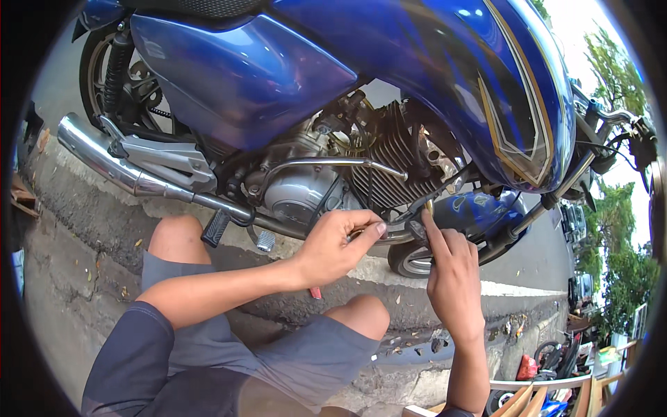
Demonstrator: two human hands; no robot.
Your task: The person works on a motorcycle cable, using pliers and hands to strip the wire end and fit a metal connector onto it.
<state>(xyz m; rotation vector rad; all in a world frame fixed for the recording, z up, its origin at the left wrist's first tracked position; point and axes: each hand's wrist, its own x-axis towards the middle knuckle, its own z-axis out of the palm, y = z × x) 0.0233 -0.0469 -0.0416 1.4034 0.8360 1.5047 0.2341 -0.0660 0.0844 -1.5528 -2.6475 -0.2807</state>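
Note:
A blue motorcycle [236,76] stands in front of me, with its finned engine [396,156] and silver round cover [299,198] facing me. My left hand [330,247] is closed just in front of the exhaust pipe, thumb and forefinger pinched. What lies between those fingertips is too small to make out. To its right, my right hand [455,271] holds the lower end of a black cable [434,194] that comes down beside the engine. Its forefinger is stretched along the cable end, the thumb hidden. A bit of yellowish wire shows at that fingertip.
A chrome muffler [90,149] sticks out at the left, and a footpeg [215,228] and a pedal [265,241] jut toward my knees. Beyond the hands is the front wheel [410,260]. A red object [315,292] lies on the rough ground. Clutter stands at lower right.

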